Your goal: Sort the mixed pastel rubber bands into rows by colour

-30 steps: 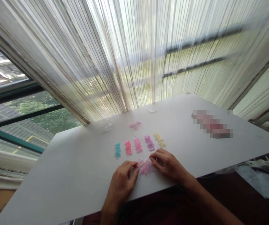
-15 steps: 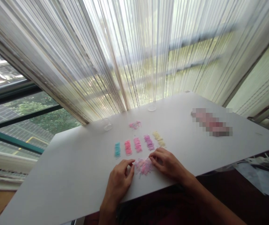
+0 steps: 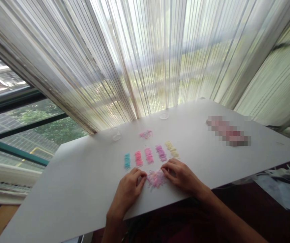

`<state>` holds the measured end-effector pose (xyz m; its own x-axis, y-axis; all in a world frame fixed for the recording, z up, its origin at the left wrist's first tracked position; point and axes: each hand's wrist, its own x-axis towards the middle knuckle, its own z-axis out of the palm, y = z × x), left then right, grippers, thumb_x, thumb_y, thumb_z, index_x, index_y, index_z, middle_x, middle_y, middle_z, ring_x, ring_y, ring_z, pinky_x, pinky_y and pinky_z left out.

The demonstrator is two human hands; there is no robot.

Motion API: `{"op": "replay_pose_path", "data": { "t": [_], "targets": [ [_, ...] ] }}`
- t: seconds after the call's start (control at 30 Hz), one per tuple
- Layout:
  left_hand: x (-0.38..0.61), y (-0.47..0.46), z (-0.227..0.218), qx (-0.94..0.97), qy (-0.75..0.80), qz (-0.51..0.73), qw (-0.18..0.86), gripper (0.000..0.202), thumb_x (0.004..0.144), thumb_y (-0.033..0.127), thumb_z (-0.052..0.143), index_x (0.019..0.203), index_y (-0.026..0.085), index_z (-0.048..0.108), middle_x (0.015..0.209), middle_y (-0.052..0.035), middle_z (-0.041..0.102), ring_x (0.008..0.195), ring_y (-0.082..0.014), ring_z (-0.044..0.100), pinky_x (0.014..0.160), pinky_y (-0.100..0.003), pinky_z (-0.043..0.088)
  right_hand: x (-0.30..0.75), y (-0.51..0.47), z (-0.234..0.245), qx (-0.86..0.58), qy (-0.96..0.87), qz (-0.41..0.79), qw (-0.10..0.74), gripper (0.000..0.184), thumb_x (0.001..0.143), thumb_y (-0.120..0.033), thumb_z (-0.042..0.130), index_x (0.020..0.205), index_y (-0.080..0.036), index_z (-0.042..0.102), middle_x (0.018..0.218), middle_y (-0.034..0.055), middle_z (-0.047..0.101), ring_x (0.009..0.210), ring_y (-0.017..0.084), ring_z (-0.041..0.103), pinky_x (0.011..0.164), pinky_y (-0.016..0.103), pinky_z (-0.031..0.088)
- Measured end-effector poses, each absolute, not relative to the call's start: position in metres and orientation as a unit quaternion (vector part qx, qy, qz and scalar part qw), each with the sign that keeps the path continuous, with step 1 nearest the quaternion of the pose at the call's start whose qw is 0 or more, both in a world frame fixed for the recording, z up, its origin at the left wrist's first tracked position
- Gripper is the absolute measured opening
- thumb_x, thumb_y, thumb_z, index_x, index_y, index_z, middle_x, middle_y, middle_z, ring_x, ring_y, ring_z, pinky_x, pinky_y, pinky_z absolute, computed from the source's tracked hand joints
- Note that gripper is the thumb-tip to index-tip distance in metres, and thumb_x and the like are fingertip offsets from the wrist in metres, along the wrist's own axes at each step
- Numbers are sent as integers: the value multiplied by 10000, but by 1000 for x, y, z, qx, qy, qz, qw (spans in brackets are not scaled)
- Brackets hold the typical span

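Bits in the pink pile (image 3: 156, 179) are too small and fuzzy to name. It lies between the left hand (image 3: 129, 189) and the right hand (image 3: 180, 173), touching their curled fingertips. Whether either hand pinches a bit is hard to tell. Little coloured rows (image 3: 148, 156) sit just behind it on the white table (image 3: 84, 182), by a long curtain (image 3: 140, 60).

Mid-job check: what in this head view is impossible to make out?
- Mixed pile, head view: the pieces are too small and blurred to identify.
- Left hand and right hand, head view: the curled fingers hide whether either one pinches a piece.
- Patch on the table, head view: it is pixelated, so whatever lies there is unreadable.
- Both forearms, head view: cut off by the bottom edge.
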<state>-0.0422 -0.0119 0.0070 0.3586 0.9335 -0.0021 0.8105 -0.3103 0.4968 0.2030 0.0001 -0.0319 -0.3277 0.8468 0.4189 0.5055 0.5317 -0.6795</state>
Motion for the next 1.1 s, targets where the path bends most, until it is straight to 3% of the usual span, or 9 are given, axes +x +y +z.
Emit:
{"op": "replay_pose_path", "data": {
  "t": [0.5,0.8,1.1],
  "targets": [
    [-19,-11,17,823,502,183,194,143,992,286,504,964,234,633,889,-10,661,684,-158,593,680,-293,459,201,-1,-28,-359,-795,205,443,120,952,-239,671,1070,-233,691,953,56,710,903,203,677,816,322,565],
    [-11,-13,12,830,490,188,190,132,984,258,506,967,231,635,919,-15,688,692,-158,624,676,-287,466,199,3,-33,-360,-801,199,435,77,933,-154,667,929,-217,710,865,40,706,815,180,655,751,288,549],
    [-14,-13,7,818,516,179,183,138,975,304,536,964,223,647,779,-9,674,684,-183,644,687,-296,500,200,2,-30,-360,-800,211,431,88,946,-161,640,913,-216,702,863,45,704,816,183,656,754,296,553]
  ]
}}
